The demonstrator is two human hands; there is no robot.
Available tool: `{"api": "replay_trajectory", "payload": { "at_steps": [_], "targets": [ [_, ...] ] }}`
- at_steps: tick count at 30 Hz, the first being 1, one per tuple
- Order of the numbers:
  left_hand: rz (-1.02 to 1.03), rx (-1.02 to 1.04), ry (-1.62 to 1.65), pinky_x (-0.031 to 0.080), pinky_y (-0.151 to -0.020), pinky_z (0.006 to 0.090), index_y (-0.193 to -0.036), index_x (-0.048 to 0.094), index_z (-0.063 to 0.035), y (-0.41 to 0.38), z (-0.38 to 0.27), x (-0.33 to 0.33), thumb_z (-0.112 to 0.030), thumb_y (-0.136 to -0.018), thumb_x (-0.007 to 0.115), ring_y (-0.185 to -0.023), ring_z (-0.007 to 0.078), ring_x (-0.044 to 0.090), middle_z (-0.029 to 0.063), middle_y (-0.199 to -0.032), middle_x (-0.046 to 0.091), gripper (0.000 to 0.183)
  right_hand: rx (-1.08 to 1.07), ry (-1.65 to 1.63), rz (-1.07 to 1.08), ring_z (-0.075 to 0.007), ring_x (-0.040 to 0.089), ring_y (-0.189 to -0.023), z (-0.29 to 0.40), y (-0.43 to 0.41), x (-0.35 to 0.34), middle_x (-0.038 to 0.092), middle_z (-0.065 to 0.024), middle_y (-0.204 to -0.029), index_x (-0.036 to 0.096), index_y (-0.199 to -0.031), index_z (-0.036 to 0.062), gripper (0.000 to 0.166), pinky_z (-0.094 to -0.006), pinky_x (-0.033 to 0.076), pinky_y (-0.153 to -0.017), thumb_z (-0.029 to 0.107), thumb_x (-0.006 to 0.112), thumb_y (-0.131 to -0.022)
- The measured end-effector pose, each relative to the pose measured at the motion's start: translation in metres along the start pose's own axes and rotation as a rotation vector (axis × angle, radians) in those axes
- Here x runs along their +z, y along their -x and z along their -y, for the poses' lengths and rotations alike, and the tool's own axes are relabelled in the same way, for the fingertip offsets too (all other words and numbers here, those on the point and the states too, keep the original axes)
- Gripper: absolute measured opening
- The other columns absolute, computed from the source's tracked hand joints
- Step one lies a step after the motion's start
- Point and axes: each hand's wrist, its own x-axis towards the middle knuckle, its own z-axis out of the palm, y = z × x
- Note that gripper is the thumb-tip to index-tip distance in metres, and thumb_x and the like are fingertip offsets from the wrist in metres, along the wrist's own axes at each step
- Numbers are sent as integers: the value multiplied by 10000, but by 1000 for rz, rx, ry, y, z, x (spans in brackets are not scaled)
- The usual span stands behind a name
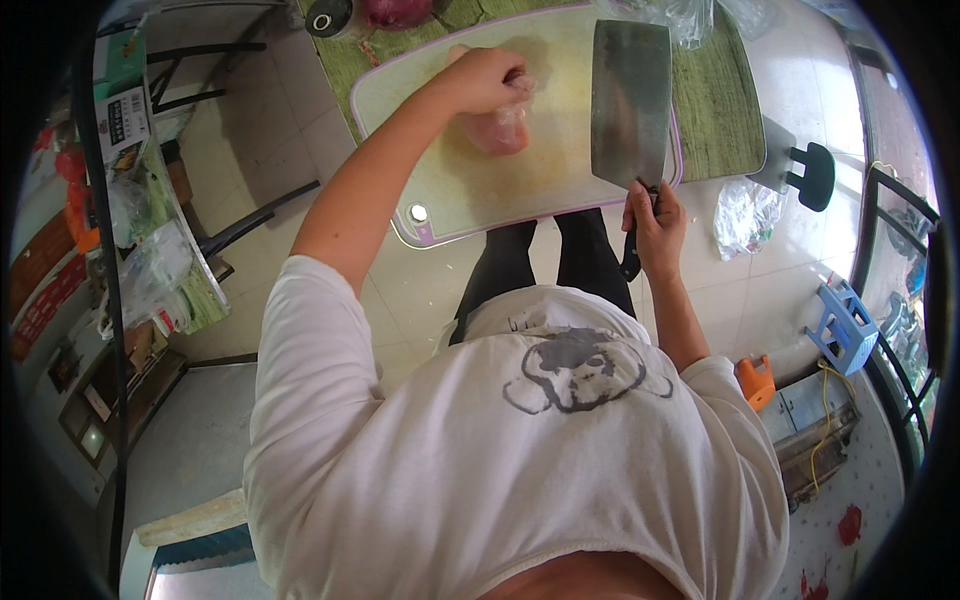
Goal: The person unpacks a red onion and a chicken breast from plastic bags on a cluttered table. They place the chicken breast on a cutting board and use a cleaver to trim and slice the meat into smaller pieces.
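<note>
My left hand [489,81] grips the upper end of a piece of raw pale pink meat [498,133], whose lower part hangs below my fingers over the cutting board [442,187]. Whether the meat touches the board I cannot tell. In my right hand [655,225] is the dark handle of a wide cleaver [630,101]. Its broad blade points away from me, flat side up, over the right part of the board. The board is whitish with a purple rim, has yellowish stains and overhangs the table's near edge.
The green wood-patterned table [716,120] carries a red onion [396,11], a black-lidded container [328,16] and clear plastic bags [686,19]. To the right on the floor are a plastic bag [748,217] and a blue stool [844,326]. Another cluttered table [169,202] stands at left.
</note>
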Motion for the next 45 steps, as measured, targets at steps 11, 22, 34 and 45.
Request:
{"api": "replay_trajectory", "payload": {
  "at_steps": [11, 22, 34, 45],
  "targets": [
    [-364, 117, 393, 408, -631, 244, -799, 528, -27, 51, -44, -49, -84, -767, 628, -659, 110, 474, 11, -705, 504, 120, -53, -3, -45, -53, 448, -461, 7, -3, -12, 490, 4, -522, 541, -784, 16, 178, -211, 340, -434, 167, 545, -879],
    [-365, -104, 80, 469, -658, 308, -853, 588, -41, 95, -11, 89, -25, -717, 615, -711, 220, 574, 85, -805, 600, 140, -99, 27, -53, -50, 444, -463, 14, -8, -20, 488, 4, -521, 539, -769, 12, 198, -213, 342, -438, 170, 530, -887],
    [-663, -68, 312, 474, -632, 272, -904, 583, -28, 52, -39, 104, -91, -769, 649, -697, 185, 591, 83, -825, 598, 163, -99, 32, -115, -55, 447, -459, 1, -1, -24, 502, -6, -522, 540, -758, 4, 219, -215, 344, -435, 179, 521, -889],
    [-742, -8, -69, 476, -712, 375, -863, 574, -76, 11, -65, 110, -75, -697, 652, -852, 263, 558, 64, -871, 589, 182, -86, -45, -172, -60, 453, -464, -5, 13, -17, 500, -7, -545, 528, -773, 2, 189, -209, 354, -440, 147, 516, -893]
  ]
}}
